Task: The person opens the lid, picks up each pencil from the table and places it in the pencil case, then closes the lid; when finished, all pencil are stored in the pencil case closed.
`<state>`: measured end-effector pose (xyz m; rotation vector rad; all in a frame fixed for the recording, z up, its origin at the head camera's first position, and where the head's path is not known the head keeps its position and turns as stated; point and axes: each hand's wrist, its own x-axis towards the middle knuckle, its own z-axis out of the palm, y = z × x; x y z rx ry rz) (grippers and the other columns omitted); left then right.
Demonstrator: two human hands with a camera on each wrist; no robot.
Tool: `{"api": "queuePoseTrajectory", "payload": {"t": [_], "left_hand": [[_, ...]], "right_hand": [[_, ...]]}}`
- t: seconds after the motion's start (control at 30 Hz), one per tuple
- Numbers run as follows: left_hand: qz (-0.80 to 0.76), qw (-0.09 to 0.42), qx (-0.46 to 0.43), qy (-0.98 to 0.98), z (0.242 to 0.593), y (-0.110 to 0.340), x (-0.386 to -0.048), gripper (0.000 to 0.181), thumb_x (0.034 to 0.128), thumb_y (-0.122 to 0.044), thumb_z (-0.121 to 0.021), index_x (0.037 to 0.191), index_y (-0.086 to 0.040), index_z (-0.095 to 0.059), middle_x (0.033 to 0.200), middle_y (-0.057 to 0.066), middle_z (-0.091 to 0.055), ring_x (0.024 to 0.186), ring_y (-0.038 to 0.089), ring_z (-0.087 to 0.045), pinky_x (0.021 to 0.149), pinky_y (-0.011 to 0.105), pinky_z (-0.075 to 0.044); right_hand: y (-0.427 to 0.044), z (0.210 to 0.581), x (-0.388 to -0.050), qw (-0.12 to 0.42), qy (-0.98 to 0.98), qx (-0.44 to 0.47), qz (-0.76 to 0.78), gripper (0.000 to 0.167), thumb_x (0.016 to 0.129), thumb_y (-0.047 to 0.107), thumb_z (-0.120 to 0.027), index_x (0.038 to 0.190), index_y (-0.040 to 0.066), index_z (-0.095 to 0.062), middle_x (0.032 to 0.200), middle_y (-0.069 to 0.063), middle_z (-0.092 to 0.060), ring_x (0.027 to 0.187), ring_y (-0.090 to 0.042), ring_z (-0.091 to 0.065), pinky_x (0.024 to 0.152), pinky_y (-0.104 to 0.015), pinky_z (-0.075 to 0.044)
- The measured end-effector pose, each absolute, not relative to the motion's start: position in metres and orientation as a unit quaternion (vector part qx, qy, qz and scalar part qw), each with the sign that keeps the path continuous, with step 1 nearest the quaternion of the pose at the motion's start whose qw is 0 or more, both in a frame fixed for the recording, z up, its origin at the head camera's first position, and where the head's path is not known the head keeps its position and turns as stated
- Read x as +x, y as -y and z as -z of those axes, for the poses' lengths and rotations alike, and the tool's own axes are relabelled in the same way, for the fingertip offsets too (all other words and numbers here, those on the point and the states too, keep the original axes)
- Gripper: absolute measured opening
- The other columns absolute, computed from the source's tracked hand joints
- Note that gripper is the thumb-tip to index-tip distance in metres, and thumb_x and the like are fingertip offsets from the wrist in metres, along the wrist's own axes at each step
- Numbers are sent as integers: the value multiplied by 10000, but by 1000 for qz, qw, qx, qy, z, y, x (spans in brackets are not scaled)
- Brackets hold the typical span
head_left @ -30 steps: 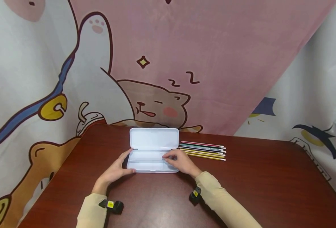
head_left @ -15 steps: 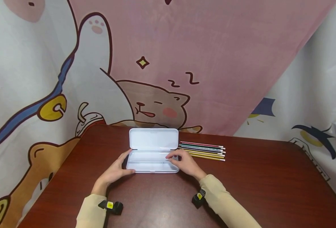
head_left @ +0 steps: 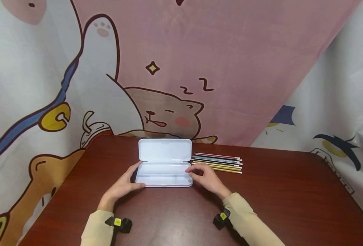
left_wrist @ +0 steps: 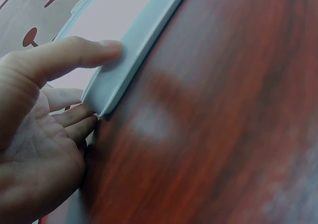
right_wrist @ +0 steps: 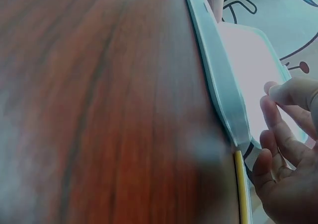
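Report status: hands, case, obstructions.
Left hand holding white case. Right hand at its right end, nothing visibly held. Lid open; pencils right of case, no obstruction seen.

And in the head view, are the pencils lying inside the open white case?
No, the pencils lie on the table to the right of the open white case.

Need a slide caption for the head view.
Left hand holds an open white pencil case, right hand at its right end, pencils lying on the table beside it.
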<state>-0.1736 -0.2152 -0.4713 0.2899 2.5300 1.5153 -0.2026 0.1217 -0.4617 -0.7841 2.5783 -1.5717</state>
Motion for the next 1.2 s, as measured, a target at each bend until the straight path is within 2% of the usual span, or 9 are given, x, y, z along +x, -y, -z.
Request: {"api": "queuePoseTrajectory", "payload": {"t": [0.13, 0.27, 0.47, 0.57, 0.7, 0.73, 0.8, 1.0, 1.2], "left_hand": [[-511, 87, 99, -849, 472, 216, -174, 904, 791, -135, -778, 1518, -53, -248, 1539, 247, -189, 1406, 395, -151, 1092, 603, -116], [-510, 88, 96, -850, 476, 217, -175, 914, 786, -161, -782, 1521, -68, -247, 1538, 239, -192, 1400, 395, -161, 1087, 611, -127], [-512, 90, 97, -849, 474, 216, -174, 910, 785, -161, -782, 1520, -68, -253, 1534, 240, -200, 1396, 392, -172, 1087, 609, -131], [-514, 89, 101, -847, 472, 216, -173, 902, 788, -147, -780, 1516, -60, -255, 1531, 249, -199, 1394, 399, -169, 1083, 617, -129], [-516, 89, 103, -846, 470, 216, -173, 900, 789, -136, -778, 1516, -57, -253, 1529, 254, -199, 1392, 406, -170, 1079, 626, -130], [-514, 90, 104, -847, 470, 215, -173, 900, 791, -136, -776, 1516, -56, -249, 1528, 255, -199, 1390, 408, -172, 1076, 628, -135], [-514, 90, 104, -847, 470, 215, -174, 900, 791, -138, -777, 1517, -62, -251, 1530, 249, -199, 1392, 403, -172, 1079, 624, -134], [-509, 88, 109, -849, 471, 215, -174, 900, 790, -144, -777, 1516, -56, -251, 1528, 252, -208, 1391, 406, -177, 1079, 622, -142], [-502, 84, 108, -854, 471, 217, -174, 900, 789, -154, -779, 1514, -53, -255, 1526, 255, -215, 1390, 416, -178, 1079, 624, -133]], "right_hand": [[-131, 461, -198, 8, -834, -240, 496, 163, 881, 41, -679, 1012, 115, -742, 996, 34, -678, 870, -143, -566, 719, -277, -458], [-141, 462, -194, 10, -836, -228, 499, 151, 887, 60, -682, 1024, 90, -738, 1002, 18, -679, 871, -154, -562, 736, -277, -451], [-150, 439, -181, 9, -839, -212, 502, 173, 880, -32, -650, 1038, -9, -714, 1014, -104, -691, 911, -236, -587, 777, -292, -450], [-156, 426, -176, 2, -842, -214, 496, 178, 874, -56, -640, 1039, -44, -704, 1017, -150, -687, 950, -283, -604, 815, -349, -471], [-168, 423, -178, -8, -849, -203, 488, 175, 869, -70, -636, 1032, -61, -700, 1013, -173, -684, 980, -304, -605, 864, -491, -459], [-172, 423, -179, -11, -850, -200, 486, 175, 868, -74, -635, 1030, -62, -700, 1009, -175, -683, 973, -297, -605, 859, -496, -459], [-181, 429, -184, -15, -853, -190, 486, 175, 871, -73, -633, 1032, -60, -700, 1004, -180, -680, 956, -288, -604, 847, -484, -467], [-214, 456, -196, -34, -856, -172, 487, 176, 885, -10, -662, 1051, 12, -718, 1014, -93, -693, 942, -214, -619, 805, -295, -483], [-239, 463, -197, -53, -863, -152, 478, 172, 877, 22, -688, 1045, 15, -720, 1031, -83, -693, 960, -188, -623, 809, -257, -480]]}}
